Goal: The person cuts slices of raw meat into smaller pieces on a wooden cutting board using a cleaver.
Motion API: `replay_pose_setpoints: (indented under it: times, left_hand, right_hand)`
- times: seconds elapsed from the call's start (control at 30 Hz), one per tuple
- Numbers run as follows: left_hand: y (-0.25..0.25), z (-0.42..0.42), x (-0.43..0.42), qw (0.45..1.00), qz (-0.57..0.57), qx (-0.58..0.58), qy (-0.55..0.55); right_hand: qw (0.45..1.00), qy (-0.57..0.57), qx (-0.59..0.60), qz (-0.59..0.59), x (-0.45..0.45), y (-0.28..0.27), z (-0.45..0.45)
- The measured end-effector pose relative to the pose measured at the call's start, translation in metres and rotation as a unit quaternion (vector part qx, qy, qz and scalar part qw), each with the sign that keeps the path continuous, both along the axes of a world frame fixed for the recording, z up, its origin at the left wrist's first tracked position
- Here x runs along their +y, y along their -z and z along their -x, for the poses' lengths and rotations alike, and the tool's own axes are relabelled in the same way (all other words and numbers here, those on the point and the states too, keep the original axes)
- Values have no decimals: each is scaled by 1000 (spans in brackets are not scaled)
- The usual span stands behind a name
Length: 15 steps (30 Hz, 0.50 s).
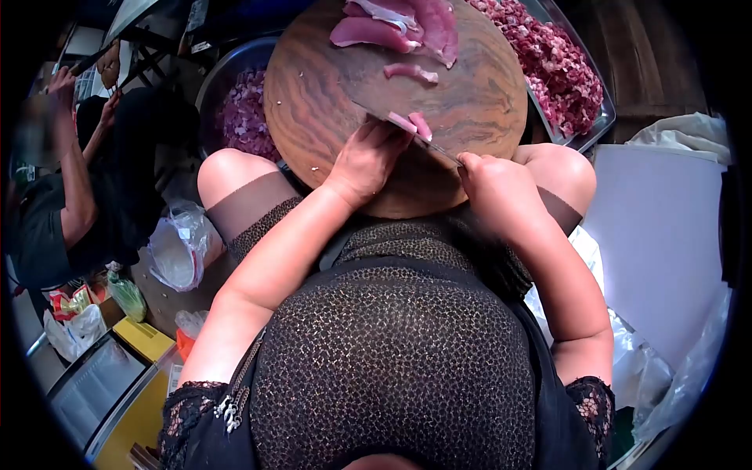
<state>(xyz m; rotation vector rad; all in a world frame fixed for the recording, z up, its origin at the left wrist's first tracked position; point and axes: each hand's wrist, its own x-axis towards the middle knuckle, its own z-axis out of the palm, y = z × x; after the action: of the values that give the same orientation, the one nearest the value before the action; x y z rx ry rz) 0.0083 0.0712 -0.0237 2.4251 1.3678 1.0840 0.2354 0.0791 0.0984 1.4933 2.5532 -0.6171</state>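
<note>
A round wooden chopping block (329, 94) stands between the knees. My right hand (501, 188) is closed round the handle end of a knife (443, 152), whose thin blade slants up and left across the block. My left hand (366, 160) lies on the near side of the blade, its fingers bent and pressed together on a strip of pink meat (402, 121); the fingertips are partly hidden. A short cut piece of meat (421, 125) lies just beyond the blade. Farther back are a loose strip (411, 73) and several larger slabs of meat (435, 31).
A metal tray (605, 117) of chopped meat (548, 55) stands at the back right. A basin (207, 98) of chopped meat sits left of the block. Another person (70, 180) holds something brown on the left. Plastic bags (184, 243) and a pale panel (654, 235) flank me.
</note>
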Motion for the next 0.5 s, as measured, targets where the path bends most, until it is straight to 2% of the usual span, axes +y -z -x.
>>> replay_pose_setpoints:
  times: [0.1, 0.23, 0.33, 0.43, 0.5]
  left_hand:
    - [0, 1, -1, 1000, 2, -9, 11]
    - [-2, 4, -6, 999, 41, -8, 10]
    - [-6, 5, -10, 999, 25, 22, 7]
    - [-3, 5, -20, 999, 29, 30, -18]
    - [2, 8, -23, 998, 54, 28, -15]
  right_hand:
    - [1000, -3, -8, 24, 7, -8, 9]
    - [1000, -7, 14, -3, 28, 36, 34]
    - [991, 21, 112, -69, 34, 40, 40]
    - [997, 1, 69, -39, 23, 22, 20]
    - [996, -5, 79, -46, 3, 14, 8]
